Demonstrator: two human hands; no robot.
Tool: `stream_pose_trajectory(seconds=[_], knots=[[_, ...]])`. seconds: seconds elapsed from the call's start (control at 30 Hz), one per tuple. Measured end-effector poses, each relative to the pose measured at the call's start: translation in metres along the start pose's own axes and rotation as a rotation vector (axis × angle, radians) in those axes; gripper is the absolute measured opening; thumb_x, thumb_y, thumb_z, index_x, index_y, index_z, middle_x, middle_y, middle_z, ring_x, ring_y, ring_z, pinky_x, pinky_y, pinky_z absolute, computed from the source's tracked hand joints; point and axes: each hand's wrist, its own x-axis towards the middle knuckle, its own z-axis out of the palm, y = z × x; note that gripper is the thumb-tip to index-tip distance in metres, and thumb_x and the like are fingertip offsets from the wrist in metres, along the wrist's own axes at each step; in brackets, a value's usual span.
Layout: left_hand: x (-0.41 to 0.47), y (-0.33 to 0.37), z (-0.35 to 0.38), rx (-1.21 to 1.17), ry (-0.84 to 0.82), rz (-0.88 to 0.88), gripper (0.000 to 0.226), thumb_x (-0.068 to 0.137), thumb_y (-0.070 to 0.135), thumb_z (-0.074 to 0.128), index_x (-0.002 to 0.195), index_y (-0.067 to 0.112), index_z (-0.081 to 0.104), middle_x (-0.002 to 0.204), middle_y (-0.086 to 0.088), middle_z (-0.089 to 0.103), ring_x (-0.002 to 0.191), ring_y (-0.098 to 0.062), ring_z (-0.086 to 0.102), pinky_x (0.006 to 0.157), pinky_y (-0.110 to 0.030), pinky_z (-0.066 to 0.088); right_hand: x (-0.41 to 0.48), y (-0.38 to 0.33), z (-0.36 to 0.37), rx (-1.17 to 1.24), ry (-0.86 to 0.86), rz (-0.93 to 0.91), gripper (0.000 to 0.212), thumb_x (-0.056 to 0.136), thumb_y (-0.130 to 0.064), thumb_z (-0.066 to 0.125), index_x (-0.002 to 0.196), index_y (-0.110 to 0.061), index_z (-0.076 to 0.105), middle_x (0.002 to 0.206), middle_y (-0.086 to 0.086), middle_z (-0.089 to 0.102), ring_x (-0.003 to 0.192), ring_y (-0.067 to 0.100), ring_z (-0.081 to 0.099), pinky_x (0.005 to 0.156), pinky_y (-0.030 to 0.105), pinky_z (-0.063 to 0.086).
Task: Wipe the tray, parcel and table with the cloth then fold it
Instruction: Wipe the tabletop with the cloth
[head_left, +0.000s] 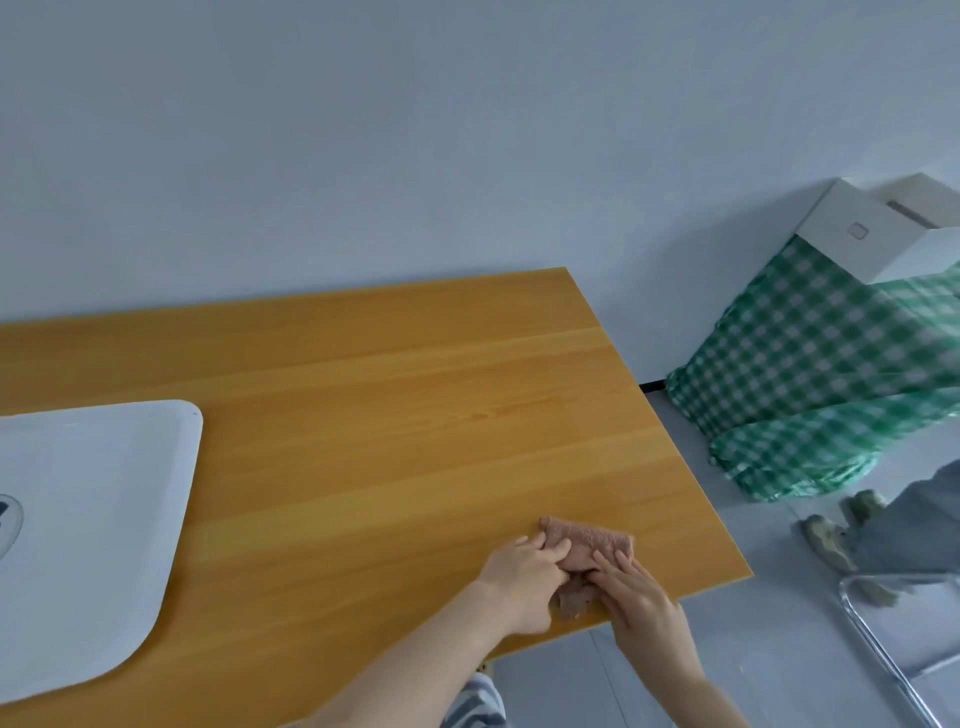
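Observation:
A small pinkish-brown cloth (592, 543) lies bunched and partly folded near the right front corner of the wooden table (395, 395). My left hand (524, 577) grips its left side with the fingers curled over the fabric. My right hand (636, 592) presses flat on its right lower part, fingers together. A bit of cloth shows between the two hands near the table edge. The white tray (130, 519) sits at the far left of the table, with something round and grey at its left edge, cut off by the frame. No parcel is clearly in view.
Right of the table, a green checked cloth (810, 374) covers a stand with a white box (878, 228) on top. Another person's trouser leg and shoes (841, 530) stand on the floor at right. A metal chair frame (893, 654) is at the lower right.

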Motion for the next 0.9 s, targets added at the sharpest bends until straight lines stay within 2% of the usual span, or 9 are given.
stream_pose_trajectory(seconds=[0.1, 0.23, 0.33, 0.43, 0.67, 0.73, 0.77, 0.83, 0.9], knots=[[-0.016, -0.011, 0.008, -0.003, -0.016, 0.033, 0.050, 0.090, 0.014, 0.045, 0.139, 0.017, 0.046, 0.159, -0.001, 0.011, 0.147, -0.024, 0.010, 0.119, -0.040, 0.007, -0.008, -0.023, 0.002, -0.003, -0.014, 0.001, 0.034, 0.082, -0.025, 0.042, 0.084, -0.023, 0.077, 0.107, -0.008, 0.071, 0.101, 0.026, 0.067, 0.063, 0.025, 0.056], [-0.047, -0.046, 0.009, -0.020, -0.003, 0.035, 0.046, 0.091, 0.014, 0.042, 0.135, 0.023, 0.052, 0.158, 0.007, 0.018, 0.146, -0.017, 0.016, 0.119, -0.042, 0.007, -0.005, -0.062, 0.016, -0.021, -0.040, -0.067, 0.034, 0.082, -0.025, 0.043, 0.082, -0.022, 0.077, 0.106, -0.006, 0.072, 0.101, 0.027, 0.067, 0.070, 0.032, 0.059], [-0.075, -0.077, 0.010, 0.001, 0.021, -0.015, 0.045, 0.091, 0.015, 0.042, 0.133, 0.024, 0.054, 0.157, 0.009, 0.020, 0.145, -0.014, 0.019, 0.119, -0.038, 0.011, 0.007, -0.101, 0.031, -0.013, -0.064, -0.113, 0.015, 0.075, -0.015, 0.064, 0.080, -0.021, 0.077, 0.104, -0.005, 0.072, 0.099, 0.027, 0.068, 0.074, 0.033, 0.058], [-0.116, -0.116, 0.012, 0.038, 0.025, -0.067, 0.044, 0.091, 0.017, 0.040, 0.131, 0.026, 0.056, 0.155, 0.010, 0.024, 0.144, -0.011, 0.021, 0.119, -0.036, 0.013, 0.018, -0.149, 0.053, 0.061, -0.172, -0.184, 0.031, 0.055, -0.007, 0.086, 0.080, -0.023, 0.076, 0.106, -0.006, 0.072, 0.101, 0.026, 0.068, 0.084, 0.033, 0.055], [-0.239, -0.178, 0.035, 0.071, -0.031, -0.271, 0.039, 0.090, 0.027, 0.036, 0.118, 0.030, 0.063, 0.152, 0.018, 0.029, 0.130, -0.003, 0.038, 0.110, -0.028, 0.023, 0.033, -0.269, 0.093, 0.051, -0.440, -0.413, 0.047, 0.026, -0.025, 0.090, 0.069, -0.034, 0.074, 0.097, -0.015, 0.072, 0.095, 0.017, 0.070, 0.084, 0.023, 0.052], [-0.265, -0.189, 0.044, 0.131, -0.028, -0.326, 0.037, 0.086, 0.036, 0.036, 0.106, 0.039, 0.068, 0.141, 0.022, 0.044, 0.116, 0.000, 0.053, 0.101, -0.022, 0.032, 0.035, -0.293, 0.102, 0.048, -0.515, -0.499, 0.041, 0.037, -0.019, 0.089, 0.075, -0.025, 0.075, 0.103, -0.006, 0.072, 0.102, 0.026, 0.067, 0.089, 0.034, 0.051], [-0.276, -0.195, 0.050, 0.123, -0.006, -0.369, 0.036, 0.082, 0.039, 0.037, 0.098, 0.044, 0.069, 0.131, 0.023, 0.055, 0.106, 0.002, 0.060, 0.095, -0.019, 0.040, 0.035, -0.303, 0.106, 0.046, -0.563, -0.541, 0.037, 0.051, -0.017, 0.086, 0.087, -0.018, 0.075, 0.116, 0.001, 0.068, 0.113, 0.033, 0.060, 0.097, 0.042, 0.044], [-0.292, -0.202, 0.063, 0.201, -0.070, -0.381, 0.041, 0.071, 0.035, 0.038, 0.094, 0.047, 0.070, 0.120, 0.016, 0.065, 0.097, -0.002, 0.067, 0.084, -0.023, 0.053, 0.037, -0.315, 0.102, 0.008, -0.624, -0.563, 0.038, 0.087, -0.022, 0.058, 0.122, -0.008, 0.059, 0.146, 0.010, 0.042, 0.139, 0.038, 0.027, 0.115, 0.048, 0.013], [-0.295, -0.202, 0.073, 0.281, -0.092, -0.389, 0.052, 0.065, 0.029, 0.035, 0.101, 0.042, 0.071, 0.121, 0.008, 0.066, 0.101, -0.008, 0.068, 0.084, -0.032, 0.056, 0.039, -0.312, 0.100, -0.096, -0.644, -0.596, 0.050, 0.098, -0.030, 0.029, 0.142, -0.009, 0.035, 0.158, 0.009, 0.013, 0.145, 0.032, 0.000, 0.117, 0.041, -0.006]])
